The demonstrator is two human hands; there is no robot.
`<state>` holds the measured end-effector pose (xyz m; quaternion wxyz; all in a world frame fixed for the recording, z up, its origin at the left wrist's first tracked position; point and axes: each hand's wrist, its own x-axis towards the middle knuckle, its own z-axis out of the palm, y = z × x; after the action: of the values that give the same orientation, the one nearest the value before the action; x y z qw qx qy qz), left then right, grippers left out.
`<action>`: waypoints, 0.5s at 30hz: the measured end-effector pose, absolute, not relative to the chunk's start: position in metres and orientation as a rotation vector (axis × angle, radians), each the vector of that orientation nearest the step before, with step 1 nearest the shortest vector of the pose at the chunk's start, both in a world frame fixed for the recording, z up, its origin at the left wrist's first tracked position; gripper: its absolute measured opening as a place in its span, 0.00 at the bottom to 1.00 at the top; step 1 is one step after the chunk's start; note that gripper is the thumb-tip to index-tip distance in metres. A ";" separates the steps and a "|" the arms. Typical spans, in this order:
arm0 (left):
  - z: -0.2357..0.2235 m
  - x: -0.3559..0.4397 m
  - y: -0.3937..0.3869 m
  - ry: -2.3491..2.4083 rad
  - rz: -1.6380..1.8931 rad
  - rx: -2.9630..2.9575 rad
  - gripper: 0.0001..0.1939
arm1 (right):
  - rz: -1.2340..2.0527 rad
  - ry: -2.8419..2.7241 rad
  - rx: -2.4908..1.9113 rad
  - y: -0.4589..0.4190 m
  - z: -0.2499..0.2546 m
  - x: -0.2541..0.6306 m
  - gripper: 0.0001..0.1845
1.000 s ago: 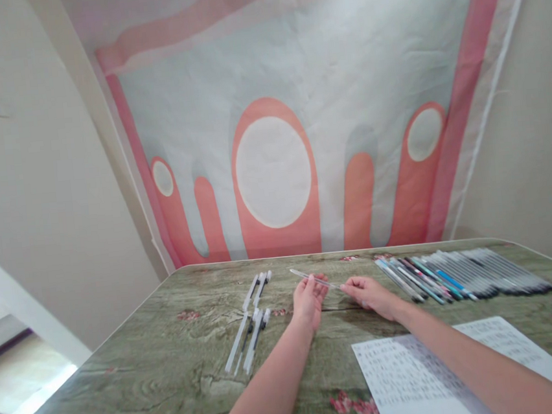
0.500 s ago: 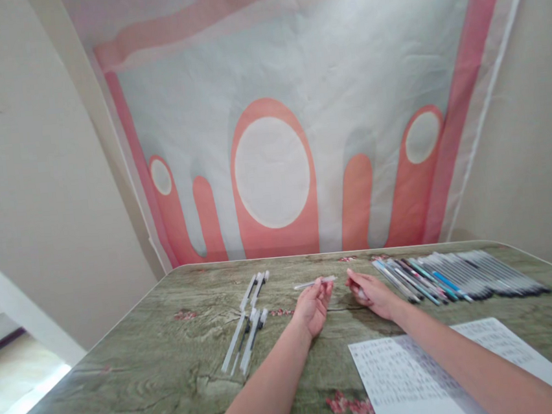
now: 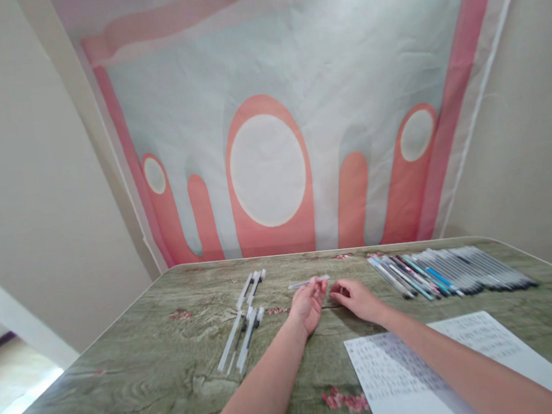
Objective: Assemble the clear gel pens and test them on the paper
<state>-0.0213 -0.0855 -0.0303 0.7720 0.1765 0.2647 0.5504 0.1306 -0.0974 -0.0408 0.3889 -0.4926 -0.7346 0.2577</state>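
My left hand (image 3: 308, 307) is closed around a slim, pale pen barrel (image 3: 299, 284), its narrow end pointing left above the table. Just to the right, my right hand (image 3: 357, 300) is low over the table with curled fingers, its fingertips close to the left hand but apart from the barrel. Whatever may be in those right fingers is too small to make out. Left of my hands lie pale pen parts (image 3: 230, 343), long pieces with short dark-ended ones. More of the same kind of parts (image 3: 252, 287) lie behind them.
At the right is a row of clear pens with dark ends (image 3: 477, 269), with several coloured pens (image 3: 412, 275) beside it. A sheet of paper with handwriting (image 3: 390, 378) lies under my right forearm. The wood-patterned table (image 3: 142, 389) reaches a wall hanging (image 3: 274, 240).
My right hand pulled away from the barrel's right end, then came lower and back towards my left hand. The barrel levelled out in my left hand. The view shifted slightly.
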 end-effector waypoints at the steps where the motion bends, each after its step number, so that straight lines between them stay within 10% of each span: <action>1: -0.030 -0.021 -0.085 0.573 1.191 0.383 0.01 | 0.615 -1.912 -1.268 -0.098 -0.040 0.130 0.11; 15: -0.025 -0.020 -0.089 0.598 1.197 0.356 0.02 | 0.384 -2.003 -1.346 -0.097 -0.040 0.133 0.08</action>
<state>-0.0200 -0.0890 -0.0246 0.7700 0.1641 0.2755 0.5517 0.1334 -0.0968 -0.0399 0.3421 -0.5177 -0.7702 0.1475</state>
